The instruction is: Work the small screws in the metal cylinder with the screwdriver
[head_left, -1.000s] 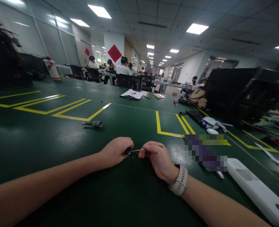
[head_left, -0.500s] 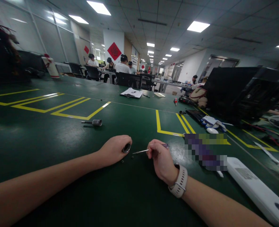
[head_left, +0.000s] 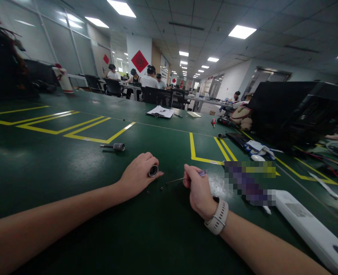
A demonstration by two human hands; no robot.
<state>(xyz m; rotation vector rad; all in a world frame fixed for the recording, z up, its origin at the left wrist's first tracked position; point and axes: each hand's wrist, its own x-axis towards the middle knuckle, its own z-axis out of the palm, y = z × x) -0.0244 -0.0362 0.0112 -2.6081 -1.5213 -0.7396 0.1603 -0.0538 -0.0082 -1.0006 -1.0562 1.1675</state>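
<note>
My left hand (head_left: 137, 173) is closed around a hollow metal cylinder (head_left: 153, 171), its round open end facing me. My right hand (head_left: 198, 187) grips a thin screwdriver (head_left: 202, 173) with a purple handle, and its shaft points left towards the other hand. At the shaft's tip is a tiny dark ring-like part (head_left: 167, 183); whether it sits on the tip or beside it I cannot tell. Two more tiny dark parts lie on the green table between the hands, one nearer (head_left: 148, 192) and one further right (head_left: 161, 188).
A similar metal cylinder with a thin rod (head_left: 118, 147) lies beyond my left hand. Yellow tape outlines (head_left: 206, 160) mark the green table (head_left: 146, 236). To the right are a long white device (head_left: 306, 221), a cloth (head_left: 259, 148) and a black box (head_left: 289, 114). A clipboard (head_left: 161, 111) lies further back.
My left hand has tilted and lifted slightly with the cylinder, its thumb now reaching out to the right. The screwdriver has drawn right a little, and a third tiny part shows at its tip.
</note>
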